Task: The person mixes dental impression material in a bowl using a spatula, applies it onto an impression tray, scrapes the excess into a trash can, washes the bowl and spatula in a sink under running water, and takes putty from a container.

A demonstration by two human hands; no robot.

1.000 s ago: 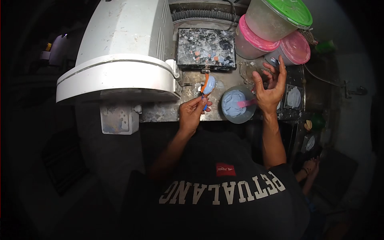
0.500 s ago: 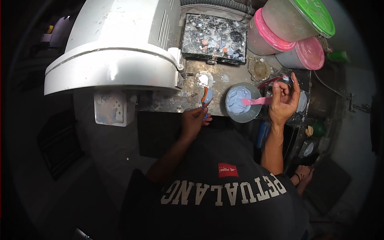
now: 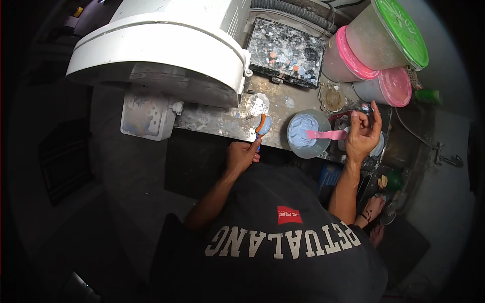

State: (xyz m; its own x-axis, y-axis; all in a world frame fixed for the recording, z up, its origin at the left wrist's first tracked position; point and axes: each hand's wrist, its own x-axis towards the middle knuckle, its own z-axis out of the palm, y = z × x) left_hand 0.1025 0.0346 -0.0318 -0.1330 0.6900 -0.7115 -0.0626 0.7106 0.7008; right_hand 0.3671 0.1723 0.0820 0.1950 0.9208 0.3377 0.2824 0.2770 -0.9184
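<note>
My left hand point(image 3: 242, 155) pinches a small curved orange-and-blue piece point(image 3: 261, 124) at its blue lower end, over the bench's front edge. Pale blue paste point(image 3: 264, 126) shows against the piece's right side; its exact kind is unclear. My right hand point(image 3: 361, 137) is closed around the end of a pink spatula point(image 3: 326, 135), with some fingers raised. The spatula's blade lies in pale blue paste point(image 3: 303, 130) inside a translucent mixing bowl point(image 3: 319, 148) at the bench's front edge.
A white rounded machine housing point(image 3: 161, 50) stands at left. Behind the bowl are a paste-spattered black box point(image 3: 285, 50) and lidded buckets point(image 3: 374, 43). Right of my forearm, another person's hand point(image 3: 374, 208) shows. A tap point(image 3: 447, 157) is farther right.
The view has shifted, moving the machine and box in frame. My left hand still holds the orange-and-blue piece, and my right hand the spatula. The other person's hands show more.
</note>
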